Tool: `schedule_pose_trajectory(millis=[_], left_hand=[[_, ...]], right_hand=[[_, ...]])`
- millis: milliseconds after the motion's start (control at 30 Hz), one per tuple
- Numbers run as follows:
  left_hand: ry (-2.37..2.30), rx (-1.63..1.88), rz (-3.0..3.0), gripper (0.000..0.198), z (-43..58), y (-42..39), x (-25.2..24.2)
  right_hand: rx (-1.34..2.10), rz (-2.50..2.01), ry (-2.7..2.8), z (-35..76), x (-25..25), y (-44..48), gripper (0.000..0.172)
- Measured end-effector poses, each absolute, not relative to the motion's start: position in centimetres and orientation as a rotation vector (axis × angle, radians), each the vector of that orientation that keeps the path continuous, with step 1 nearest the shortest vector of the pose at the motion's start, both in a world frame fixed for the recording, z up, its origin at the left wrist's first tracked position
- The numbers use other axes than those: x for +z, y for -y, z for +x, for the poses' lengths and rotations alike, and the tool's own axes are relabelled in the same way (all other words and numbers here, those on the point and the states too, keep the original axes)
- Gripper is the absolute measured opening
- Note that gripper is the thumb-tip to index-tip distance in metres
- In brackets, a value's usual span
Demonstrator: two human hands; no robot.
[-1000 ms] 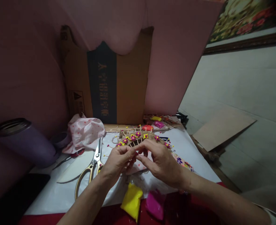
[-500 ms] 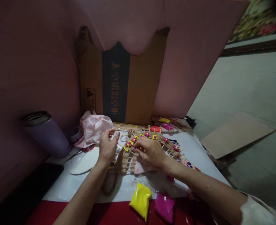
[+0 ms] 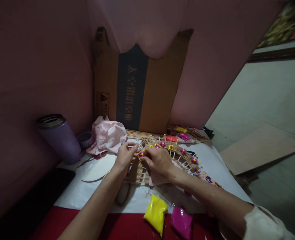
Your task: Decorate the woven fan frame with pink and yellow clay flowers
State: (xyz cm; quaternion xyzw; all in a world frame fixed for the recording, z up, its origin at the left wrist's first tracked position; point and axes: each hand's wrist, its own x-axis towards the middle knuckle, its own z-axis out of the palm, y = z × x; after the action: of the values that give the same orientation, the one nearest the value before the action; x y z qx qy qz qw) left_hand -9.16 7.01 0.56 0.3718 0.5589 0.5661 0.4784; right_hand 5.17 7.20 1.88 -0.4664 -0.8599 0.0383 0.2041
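Observation:
A woven straw arch (image 3: 180, 154) studded with small pink and yellow flowers on sticks lies on the white sheet (image 3: 87, 190). My left hand (image 3: 124, 158) and my right hand (image 3: 157, 162) meet at the arch's left end, fingers pinched together round a small pink and yellow flower (image 3: 140, 154). Which hand grips the flower is unclear. Scissors (image 3: 123, 193) lie partly hidden under my left forearm.
A yellow clay packet (image 3: 155, 212) and a pink clay packet (image 3: 181, 222) lie near the front edge. A purple tumbler (image 3: 59, 137), a dotted pink cloth (image 3: 107, 136) and a cardboard box (image 3: 137, 86) stand behind. More clay pieces (image 3: 178, 134) sit at the back.
My left hand moved away to the left, then came back to the right to meet my right hand at the arch's left end. The view shifted left.

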Motion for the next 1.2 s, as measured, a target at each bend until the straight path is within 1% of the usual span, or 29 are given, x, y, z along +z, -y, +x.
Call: schedule_pose_trajectory(millis=[200, 367, 600, 833, 1200], left_hand=[[-1.383, 1.387, 0.916, 0.026, -9.1, -7.1, 0.5], [-1.386, 1.390, 0.928, 0.026, -9.2, -7.1, 0.3], [-1.372, 1.390, 0.970, 0.027, -9.1, -7.0, 0.2], [-1.366, 1.386, 0.975, 0.026, -9.1, -6.9, 0.4], [-1.350, 1.420, 0.960, 0.027, -8.9, -6.7, 0.6]], right_hand=[[0.181, -1.342, 2.375, 5.1, 1.7, -7.7, 0.011], [0.343, -1.300, 2.347, 6.0, 1.7, -7.4, 0.007], [0.316, -1.255, 2.314, 6.4, 1.4, -7.1, 0.003], [0.348, -1.267, 2.305, 5.6, 1.4, -7.5, 0.012], [0.256, -1.314, 2.338, 5.1, 1.4, -7.8, 0.012]])
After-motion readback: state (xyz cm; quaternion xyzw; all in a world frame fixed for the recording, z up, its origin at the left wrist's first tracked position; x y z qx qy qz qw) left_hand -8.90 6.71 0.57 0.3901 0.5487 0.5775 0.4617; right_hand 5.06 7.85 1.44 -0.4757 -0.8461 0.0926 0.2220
